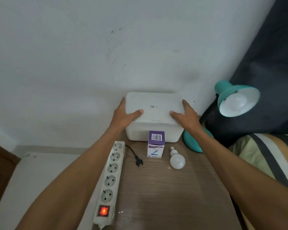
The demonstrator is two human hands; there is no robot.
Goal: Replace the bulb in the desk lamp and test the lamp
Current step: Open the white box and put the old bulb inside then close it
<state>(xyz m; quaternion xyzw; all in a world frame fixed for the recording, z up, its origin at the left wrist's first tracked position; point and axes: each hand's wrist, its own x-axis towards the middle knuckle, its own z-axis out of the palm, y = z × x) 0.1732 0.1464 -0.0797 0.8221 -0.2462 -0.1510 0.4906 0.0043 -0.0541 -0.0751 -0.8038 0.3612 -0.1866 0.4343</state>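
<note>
At the rear of the table (156, 188), the left hand (125, 114) and right hand (185, 116) rest on opposite ends of the white box (155, 100), fingers extended, clamping nothing.

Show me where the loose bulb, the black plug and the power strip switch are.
loose bulb (177, 161): head view, on its white globe.
black plug (138, 162): head view, on its black body.
power strip switch (104, 211): head view, on the lit red rocker.

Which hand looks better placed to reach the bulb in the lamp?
Probably the right hand: it rests on the white box beside the teal lamp; the left hand is farther away.
</note>
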